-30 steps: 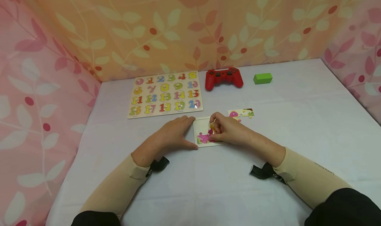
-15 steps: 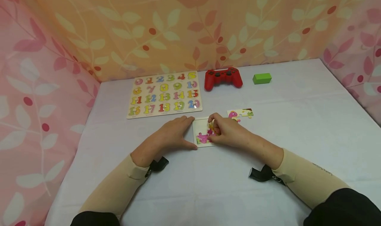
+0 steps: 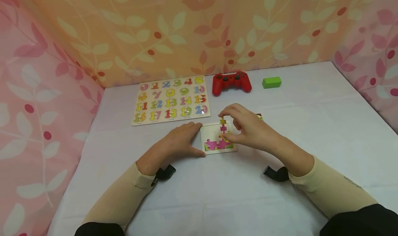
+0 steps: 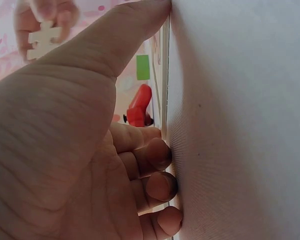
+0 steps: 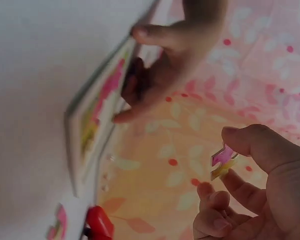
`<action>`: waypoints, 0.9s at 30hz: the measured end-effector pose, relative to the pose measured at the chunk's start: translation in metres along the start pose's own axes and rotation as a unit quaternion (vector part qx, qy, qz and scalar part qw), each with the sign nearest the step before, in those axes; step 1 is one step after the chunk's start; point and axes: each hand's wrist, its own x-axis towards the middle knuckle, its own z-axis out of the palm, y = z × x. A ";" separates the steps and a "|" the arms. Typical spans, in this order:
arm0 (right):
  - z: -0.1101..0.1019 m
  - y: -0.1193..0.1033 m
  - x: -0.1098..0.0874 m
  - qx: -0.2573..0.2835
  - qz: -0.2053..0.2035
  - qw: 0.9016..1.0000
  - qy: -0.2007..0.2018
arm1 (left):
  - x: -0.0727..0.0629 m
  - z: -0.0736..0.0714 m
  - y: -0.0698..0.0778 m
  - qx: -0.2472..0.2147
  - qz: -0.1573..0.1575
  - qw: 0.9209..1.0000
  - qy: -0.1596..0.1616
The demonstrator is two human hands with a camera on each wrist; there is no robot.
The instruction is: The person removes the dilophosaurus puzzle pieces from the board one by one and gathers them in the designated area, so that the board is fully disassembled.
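Observation:
My right hand pinches a pink and yellow jigsaw piece between thumb and fingers, over the small puzzle board. In the right wrist view the jigsaw piece is off the board. Its pale back shows in the left wrist view. Pink, green and yellow pieces lie along the board's near side; bare backing shows at its far left. My left hand rests at the board's left edge, thumb at the near corner and fingers at the far one; in the left wrist view, fingertips touch that edge.
A number board with knobbed numerals lies at the back left. Beside it are a red game controller and a green block. Loose jigsaw pieces lie mostly hidden behind my right hand. Patterned cloth walls the table.
My right hand has lifted from the puzzle board and shifted slightly right and away, with the jigsaw piece in its fingers. It now covers most of the loose pieces. My left hand stays put.

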 end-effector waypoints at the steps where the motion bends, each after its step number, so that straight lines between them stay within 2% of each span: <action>1: -0.005 -0.003 -0.001 -0.003 -0.007 1.000 0.006 | 0.000 0.000 -0.001 0.000 0.001 1.000 0.000; 8: -0.033 -0.011 -0.011 -0.021 -0.022 0.999 0.040 | -0.003 0.000 -0.002 -0.002 0.002 1.000 -0.002; 16: -0.057 -0.003 -0.020 -0.060 -0.027 0.995 0.078 | -0.003 0.001 -0.002 -0.003 0.001 1.000 -0.002; 21: -0.067 0.006 -0.023 -0.087 0.004 0.993 0.081 | -0.002 0.000 -0.001 -0.006 -0.002 1.000 -0.004; 27: -0.073 0.021 -0.025 -0.095 0.048 0.993 0.056 | -0.002 -0.002 0.001 -0.004 -0.002 1.000 -0.004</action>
